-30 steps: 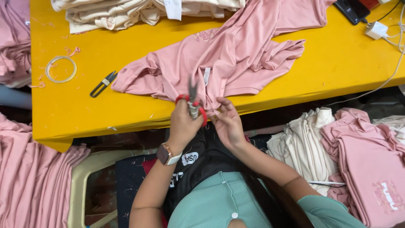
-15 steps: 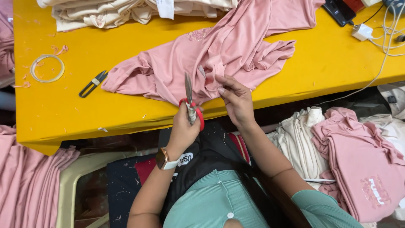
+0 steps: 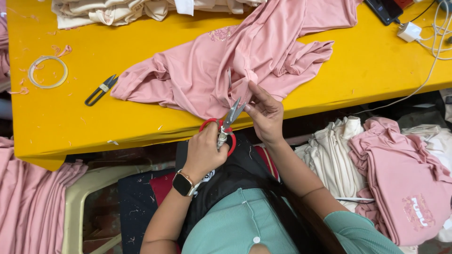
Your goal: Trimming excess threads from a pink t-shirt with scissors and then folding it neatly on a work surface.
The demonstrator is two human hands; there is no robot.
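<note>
A pink garment point(image 3: 212, 70) lies crumpled on the yellow table point(image 3: 94, 122), its lower edge hanging at the table's front. My left hand point(image 3: 205, 150), with a smartwatch on the wrist, grips red-handled scissors point(image 3: 230, 115) whose blades point up and to the right at the garment's edge. My right hand point(image 3: 266, 113) pinches the pink fabric just beside the blade tips.
Black thread snips point(image 3: 101, 89) and a clear tape ring point(image 3: 48, 72) lie on the table's left. Folded cream garments point(image 3: 117, 11) sit at the back, with a phone point(image 3: 383, 9) and white charger point(image 3: 408, 32) at the far right. Pink piles point(image 3: 405, 183) and cream piles point(image 3: 329, 150) lie below.
The scissors have tilted from upright to pointing right towards the fabric edge. My right hand has moved up from beside the scissors onto the garment.
</note>
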